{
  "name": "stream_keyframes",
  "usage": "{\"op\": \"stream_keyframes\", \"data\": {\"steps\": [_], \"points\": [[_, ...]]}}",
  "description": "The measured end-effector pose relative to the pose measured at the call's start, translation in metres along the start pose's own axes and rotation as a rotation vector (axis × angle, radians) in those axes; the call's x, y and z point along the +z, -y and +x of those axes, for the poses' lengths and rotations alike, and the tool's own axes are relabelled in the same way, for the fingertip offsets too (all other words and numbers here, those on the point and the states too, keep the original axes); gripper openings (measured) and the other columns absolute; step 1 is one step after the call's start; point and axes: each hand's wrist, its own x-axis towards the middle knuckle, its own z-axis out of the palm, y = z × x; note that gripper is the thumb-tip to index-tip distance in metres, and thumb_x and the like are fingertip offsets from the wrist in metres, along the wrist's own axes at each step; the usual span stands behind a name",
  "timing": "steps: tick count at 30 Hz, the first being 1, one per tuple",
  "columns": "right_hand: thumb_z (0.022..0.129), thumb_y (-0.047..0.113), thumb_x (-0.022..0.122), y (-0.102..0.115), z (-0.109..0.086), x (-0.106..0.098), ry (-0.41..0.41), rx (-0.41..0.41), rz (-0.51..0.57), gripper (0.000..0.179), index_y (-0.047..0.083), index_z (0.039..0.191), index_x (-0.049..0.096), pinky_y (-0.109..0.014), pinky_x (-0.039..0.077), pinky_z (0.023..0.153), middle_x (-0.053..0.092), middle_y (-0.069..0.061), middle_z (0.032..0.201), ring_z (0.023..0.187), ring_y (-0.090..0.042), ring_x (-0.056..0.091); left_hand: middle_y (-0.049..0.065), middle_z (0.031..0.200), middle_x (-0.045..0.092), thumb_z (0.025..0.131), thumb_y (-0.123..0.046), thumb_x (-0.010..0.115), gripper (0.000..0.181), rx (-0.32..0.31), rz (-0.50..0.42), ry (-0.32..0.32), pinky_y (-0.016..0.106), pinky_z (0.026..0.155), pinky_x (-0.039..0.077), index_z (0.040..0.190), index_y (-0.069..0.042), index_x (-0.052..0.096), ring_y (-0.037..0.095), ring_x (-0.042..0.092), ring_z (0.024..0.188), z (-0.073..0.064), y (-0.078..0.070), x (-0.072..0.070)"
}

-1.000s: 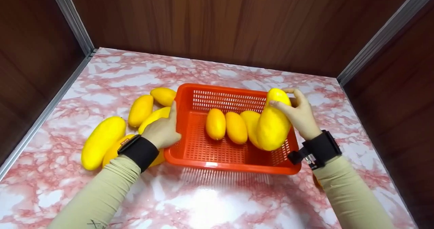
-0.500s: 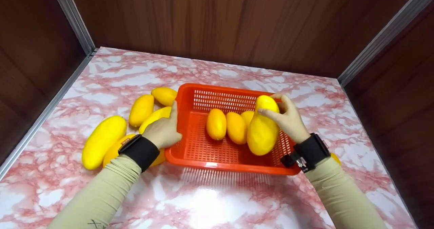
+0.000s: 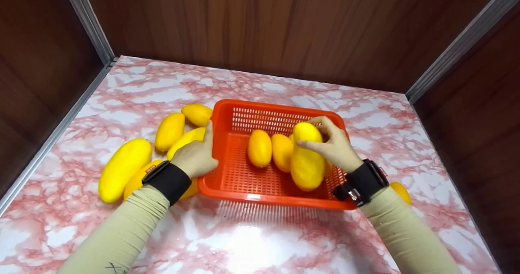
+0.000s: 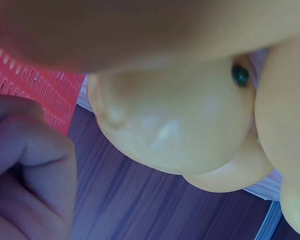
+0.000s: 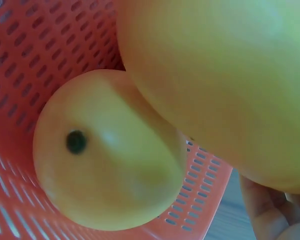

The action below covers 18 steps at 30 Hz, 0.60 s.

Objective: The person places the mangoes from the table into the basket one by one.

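Note:
My right hand (image 3: pixel 335 148) grips the narrow upper end of a large, pear-shaped yellow papaya (image 3: pixel 308 168), thumb in front and fingers behind. The papaya stands tilted inside the red perforated basket (image 3: pixel 252 197), at its right half. Two smaller mangoes (image 3: pixel 260 148) lie left of it, and another fruit is mostly hidden behind it. In the right wrist view the papaya overlaps a rounded fruit (image 5: pixel 110 155) with a dark stem spot. My left hand (image 3: pixel 195 156) holds the basket's left rim, thumb over the inner side and a finger along the edge.
Left of the basket, several yellow fruits lie on the marbled table (image 3: pixel 252 245), among them a long one (image 3: pixel 125 170) and a smaller mango (image 3: pixel 170 132). Another yellow fruit (image 3: pixel 401 192) sits beyond my right forearm. Wooden panels (image 3: pixel 260 30) enclose the table's back and sides.
My right hand has moved left and slightly toward me with the papaya, from the basket's right end further inward. The left hand and basket have stayed put.

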Motion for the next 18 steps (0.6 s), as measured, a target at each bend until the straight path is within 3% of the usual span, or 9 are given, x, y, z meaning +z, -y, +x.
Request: {"op": "stream_keyframes", "data": {"steps": [18], "points": [[0.077, 0.035, 0.080, 0.000, 0.001, 0.016, 0.241, -0.055, -0.141, 0.049, 0.019, 0.117, 0.058, -0.039, 0.049, 0.080, 0.064, -0.003, 0.107, 0.093, -0.021, 0.058, 0.008, 0.071, 0.055, 0.081, -0.016, 0.057, 0.101, 0.014, 0.004, -0.001, 0.034, 0.051, 0.040, 0.153, -0.009, -0.014, 0.024, 0.054, 0.056, -0.001, 0.000, -0.001]]}}
